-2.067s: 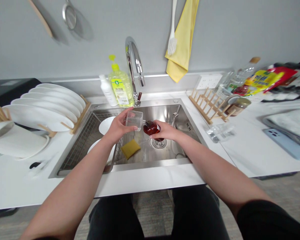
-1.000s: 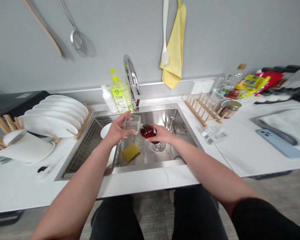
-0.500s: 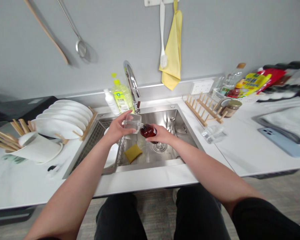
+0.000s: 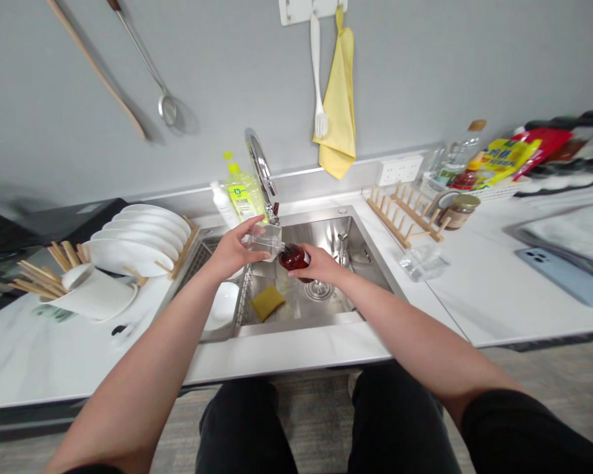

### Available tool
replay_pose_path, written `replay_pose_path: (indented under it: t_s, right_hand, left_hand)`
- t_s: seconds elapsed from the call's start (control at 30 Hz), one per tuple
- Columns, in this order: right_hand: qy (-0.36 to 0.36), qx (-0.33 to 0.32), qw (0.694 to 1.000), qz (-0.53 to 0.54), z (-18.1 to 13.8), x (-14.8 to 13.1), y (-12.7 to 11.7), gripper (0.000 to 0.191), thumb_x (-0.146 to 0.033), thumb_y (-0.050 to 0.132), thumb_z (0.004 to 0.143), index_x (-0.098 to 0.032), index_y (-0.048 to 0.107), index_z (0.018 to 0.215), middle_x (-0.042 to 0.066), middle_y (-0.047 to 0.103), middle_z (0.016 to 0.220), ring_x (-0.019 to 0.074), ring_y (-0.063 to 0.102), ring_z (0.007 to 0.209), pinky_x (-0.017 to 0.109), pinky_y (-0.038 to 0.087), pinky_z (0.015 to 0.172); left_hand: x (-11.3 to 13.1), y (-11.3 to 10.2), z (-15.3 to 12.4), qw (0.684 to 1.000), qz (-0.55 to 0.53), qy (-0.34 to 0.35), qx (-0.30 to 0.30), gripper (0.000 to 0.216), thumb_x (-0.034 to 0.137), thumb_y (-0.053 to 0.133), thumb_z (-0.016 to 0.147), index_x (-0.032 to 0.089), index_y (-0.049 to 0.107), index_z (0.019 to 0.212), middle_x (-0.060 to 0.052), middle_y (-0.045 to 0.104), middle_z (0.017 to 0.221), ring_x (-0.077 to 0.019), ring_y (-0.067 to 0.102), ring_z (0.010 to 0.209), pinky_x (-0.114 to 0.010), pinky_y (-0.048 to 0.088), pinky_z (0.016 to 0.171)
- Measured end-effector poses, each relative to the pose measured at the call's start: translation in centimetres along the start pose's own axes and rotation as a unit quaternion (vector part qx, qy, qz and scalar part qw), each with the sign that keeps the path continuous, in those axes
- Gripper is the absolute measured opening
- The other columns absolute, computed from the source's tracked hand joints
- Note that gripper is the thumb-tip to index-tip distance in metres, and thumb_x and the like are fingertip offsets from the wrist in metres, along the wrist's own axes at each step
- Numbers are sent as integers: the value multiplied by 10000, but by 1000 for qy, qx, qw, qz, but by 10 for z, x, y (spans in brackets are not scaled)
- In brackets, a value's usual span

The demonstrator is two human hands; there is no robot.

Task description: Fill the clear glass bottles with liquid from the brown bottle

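Note:
Over the sink [image 4: 336,322], my left hand [image 4: 232,253] grips a clear, square-sided plastic container [image 4: 267,242], its thumb below and fingers above. My right hand [image 4: 321,264] is wrapped round a small bottle of dark red-brown [image 4: 292,257], tilted on its side toward the left. The bottle's neck end meets the clear container's right end; whether they touch or one sits inside the other I cannot tell. A yellow sponge [image 4: 267,303] lies on the sink bottom below, and the faucet [image 4: 261,164] rises behind the hands.
White plates [image 4: 138,237] stand in a rack at left, near a white holder [image 4: 96,296] of chopsticks. A dish soap bottle [image 4: 244,194] stands behind the sink. To the right are a wooden rack [image 4: 400,214], a crumpled clear plastic piece [image 4: 423,263], a jar [image 4: 459,210] and a phone [image 4: 563,275].
The view has shifted slightly, so the counter items at left appear farther right. Both hands keep their grips on the container and bottle, in nearly the same place.

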State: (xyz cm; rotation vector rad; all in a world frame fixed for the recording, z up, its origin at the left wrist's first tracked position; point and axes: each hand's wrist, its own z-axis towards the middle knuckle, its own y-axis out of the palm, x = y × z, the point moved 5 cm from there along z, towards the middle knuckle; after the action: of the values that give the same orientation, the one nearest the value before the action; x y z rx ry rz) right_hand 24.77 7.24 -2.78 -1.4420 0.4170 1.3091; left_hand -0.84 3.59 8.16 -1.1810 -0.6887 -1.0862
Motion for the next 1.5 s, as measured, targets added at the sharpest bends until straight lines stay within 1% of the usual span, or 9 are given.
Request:
replay_pose_path:
  t_s: [0.1, 0.23, 0.47, 0.67, 0.8, 0.97, 1.07, 1.3, 1.5]
  right_hand:
    - [-8, 8, 1000, 9, -1, -3, 0, 877, -592, 1064, 733, -295, 738, 1491, 84, 851, 1395, 377, 812, 1296, 540, 618, 1165]
    - [-14, 19, 999, 24, -3, -9, 0, 835, -560, 1064, 744, -302, 748, 1473, 82, 855, 1391, 375, 811, 1296, 551, 614, 1175]
    - [-15, 20, 999, 34, -6, -15, -1, 816, -513, 1062, 759, -282, 752, 1477, 95, 856, 1383, 379, 813, 1285, 565, 616, 1183]
    - [-17, 25, 999, 31, -7, -17, -3, 802, -505, 1067, 759, -263, 762, 1460, 116, 851, 1390, 393, 804, 1307, 576, 611, 1188]
    - [-18, 27, 999, 32, -8, -18, -3, 787, -517, 1067, 756, -270, 770, 1442, 118, 853, 1383, 402, 802, 1302, 587, 610, 1180]
    - [-13, 31, 999, 32, -7, -15, -2, 798, -532, 1070, 740, -263, 771, 1430, 110, 860, 1362, 398, 810, 1281, 583, 616, 1167]
    - [-13, 32, 999, 32, -6, -11, -1, 795, -531, 1074, 740, -271, 773, 1429, 108, 863, 1356, 393, 813, 1272, 574, 625, 1152]
    - [-24, 46, 999, 11, -3, -7, 0, 796, -556, 1071, 738, -261, 789, 1422, 106, 875, 1306, 387, 831, 1206, 543, 652, 1084]
    - [-28, 53, 998, 14, -4, -9, -1, 807, -552, 1072, 733, -258, 793, 1430, 111, 877, 1303, 395, 830, 1212, 543, 654, 1087]
  left_hand:
    - [4, -3, 3, 1000, 30, -5, -9, 1124, 367, 1124, 578, 243, 720, 1620, -105, 787, 1295, -304, 732, 1191, -435, 605, 1020]
    - [13, -6, 5, 999, 51, -10, -15, 1165, 402, 1124, 581, 221, 696, 1649, -116, 794, 1314, -296, 724, 1178, -413, 585, 992]
    - [26, -6, 7, 998, 66, -7, -15, 1124, 350, 1126, 561, 244, 736, 1610, -110, 809, 1296, -328, 750, 1199, -472, 603, 1074]
    - [30, -5, 9, 995, 96, -13, -30, 1151, 409, 1119, 589, 241, 707, 1650, -120, 798, 1323, -276, 739, 1086, -459, 618, 1038]
    - [32, -6, 11, 994, 108, -8, -32, 1150, 429, 1122, 585, 254, 712, 1645, -116, 796, 1308, -285, 724, 1115, -467, 615, 1044]
    - [35, -5, 13, 994, 98, -4, -46, 1146, 396, 1126, 581, 241, 714, 1639, -133, 816, 1308, -301, 744, 1128, -523, 594, 1120]
    - [39, -5, 15, 993, 110, -3, -49, 1140, 406, 1127, 579, 232, 722, 1630, -146, 821, 1318, -328, 739, 1178, -549, 579, 1149]
    - [53, -2, 15, 982, 178, -4, -63, 1182, 519, 1097, 605, 219, 682, 1671, -154, 806, 1383, -380, 712, 1325, -542, 563, 1171]
    - [64, 1, 17, 976, 206, -4, -70, 1180, 536, 1077, 616, 207, 677, 1676, -161, 803, 1408, -392, 716, 1343, -539, 563, 1176]
